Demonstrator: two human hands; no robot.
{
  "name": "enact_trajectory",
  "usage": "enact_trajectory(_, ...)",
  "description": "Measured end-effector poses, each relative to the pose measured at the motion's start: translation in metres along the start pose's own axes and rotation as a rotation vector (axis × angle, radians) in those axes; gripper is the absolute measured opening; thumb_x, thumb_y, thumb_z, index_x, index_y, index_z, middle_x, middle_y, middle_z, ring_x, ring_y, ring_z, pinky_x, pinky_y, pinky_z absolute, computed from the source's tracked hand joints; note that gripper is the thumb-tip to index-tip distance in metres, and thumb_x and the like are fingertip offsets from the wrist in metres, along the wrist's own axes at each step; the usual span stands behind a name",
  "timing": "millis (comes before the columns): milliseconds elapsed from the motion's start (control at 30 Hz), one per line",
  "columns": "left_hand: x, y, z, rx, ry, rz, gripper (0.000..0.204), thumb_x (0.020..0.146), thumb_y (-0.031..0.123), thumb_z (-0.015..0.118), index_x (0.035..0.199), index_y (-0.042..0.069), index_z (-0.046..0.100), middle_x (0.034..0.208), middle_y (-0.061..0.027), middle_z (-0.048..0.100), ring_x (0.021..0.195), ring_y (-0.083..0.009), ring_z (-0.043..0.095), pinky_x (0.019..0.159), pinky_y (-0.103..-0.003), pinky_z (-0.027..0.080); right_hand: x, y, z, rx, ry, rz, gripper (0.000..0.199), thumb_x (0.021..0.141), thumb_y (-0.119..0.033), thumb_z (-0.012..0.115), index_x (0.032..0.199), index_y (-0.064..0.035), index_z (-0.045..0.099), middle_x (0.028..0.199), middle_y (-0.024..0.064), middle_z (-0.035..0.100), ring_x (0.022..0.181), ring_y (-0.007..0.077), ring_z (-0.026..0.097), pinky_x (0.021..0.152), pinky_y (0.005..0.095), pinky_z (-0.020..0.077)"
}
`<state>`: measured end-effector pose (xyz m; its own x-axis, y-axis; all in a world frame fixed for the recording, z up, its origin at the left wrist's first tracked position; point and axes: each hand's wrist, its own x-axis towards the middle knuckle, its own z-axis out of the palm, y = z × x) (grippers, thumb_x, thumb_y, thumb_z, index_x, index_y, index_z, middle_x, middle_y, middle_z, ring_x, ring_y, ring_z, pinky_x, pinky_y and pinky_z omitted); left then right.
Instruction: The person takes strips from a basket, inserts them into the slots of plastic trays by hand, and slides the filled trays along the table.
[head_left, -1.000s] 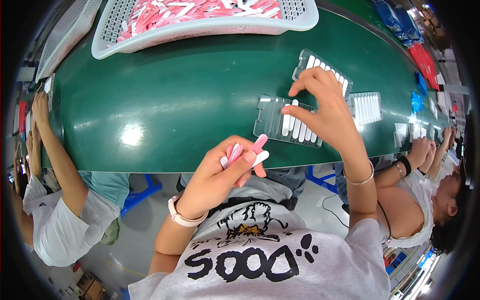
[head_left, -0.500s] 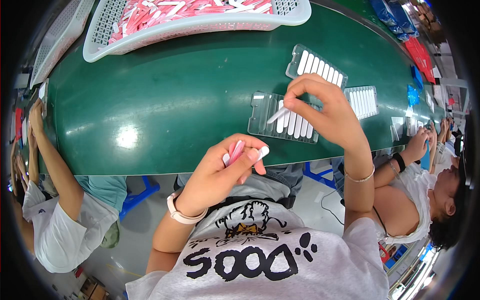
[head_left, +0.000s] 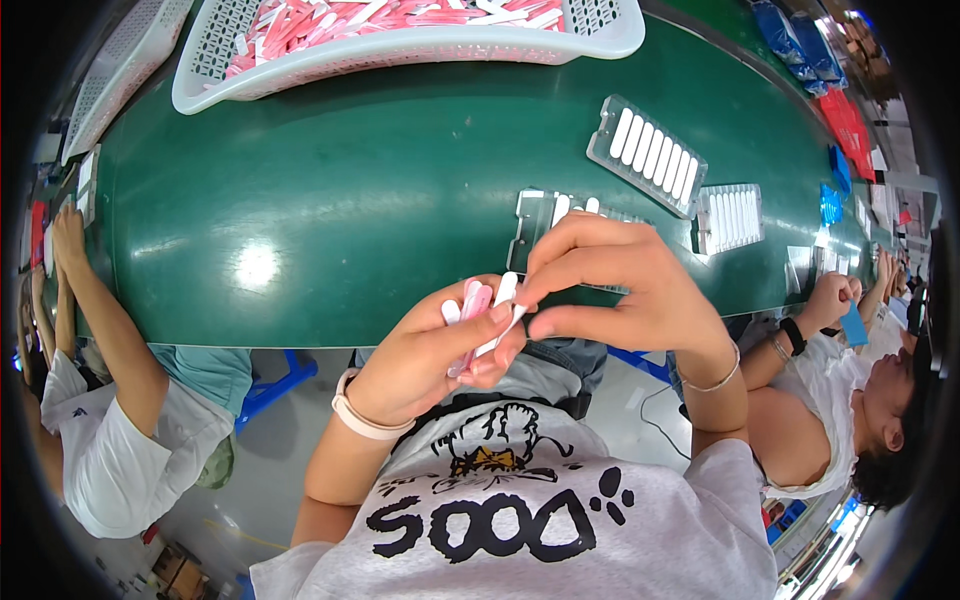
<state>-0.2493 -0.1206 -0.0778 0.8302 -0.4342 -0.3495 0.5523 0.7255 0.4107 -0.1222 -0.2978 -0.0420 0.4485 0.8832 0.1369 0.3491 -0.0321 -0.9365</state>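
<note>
Just below the centre of the frame, the right hand [head_left: 640, 285] meets the left hand [head_left: 425, 350]; half a second earlier it was at centre right, pinching a slanted white strip over the near clear tray [head_left: 536, 212]. That tray is now largely hidden behind the right hand, while the upper tray [head_left: 601, 140], previously overlapped by the fingers, shows its full row of white strips.

Pose: the left hand has kept its place, fingers curled and thumb laid across the strips, its grip closed on several round-ended pink and white strips [head_left: 477, 302] that fan upward. The right hand is back uppermost, fingers bent toward the left, thumb extended beneath them; its fingertips reach the held strips, but whether its grip pinches one cannot be told.

More strips fill the perforated white basket [head_left: 420, 55] at the top of the green table [head_left: 300, 180].
</note>
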Motion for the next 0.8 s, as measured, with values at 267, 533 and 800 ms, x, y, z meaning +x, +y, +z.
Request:
enact_trajectory(267, 0.001, -0.001, 0.01, 0.158, 0.137, 0.116, 0.026, 0.1, 0.02, 0.043, 0.116, 0.0, 0.051, 0.083, -0.0065, 0.059, 0.058, -0.0051, 0.039, 0.05, -0.02, 0.031, -0.006, -0.001, -0.002, -0.1, 0.163, 0.32, 0.007, 0.08, -0.004, 0.068, 0.078, -0.0009, 0.063, 0.074, 0.0016, 0.059, 0.064, 0.0075, 0.043, 0.058, 0.0233, 0.0337)
enact_trajectory(533, 0.001, -0.006, 0.016, 0.471, 0.295, 0.181, 0.02, 0.1, 0.021, 0.043, 0.098, 0.003, 0.051, 0.077, -0.0028, 0.058, 0.059, -0.0039, 0.038, 0.051, -0.019, 0.031, -0.006, -0.008, -0.002, 0.011, 0.122, 0.252, 0.008, 0.076, -0.003, 0.071, 0.082, -0.0019, 0.066, 0.08, 0.0044, 0.063, 0.068, 0.0097, 0.05, 0.058, 0.0237, 0.0362)
enact_trajectory(800, 0.003, 0.0, 0.015, 0.2, 0.162, -0.013, 0.019, 0.099, 0.023, 0.047, 0.091, 0.006, 0.051, 0.072, 0.001, 0.051, 0.056, -0.0036, 0.033, 0.048, -0.02, 0.026, -0.005, -0.002, -0.006, -0.081, 0.022, -0.128, 0.017, 0.072, -0.004, 0.075, 0.088, -0.0055, 0.071, 0.091, 0.0079, 0.067, 0.075, 0.02, 0.06, 0.067, 0.0304, 0.0455)
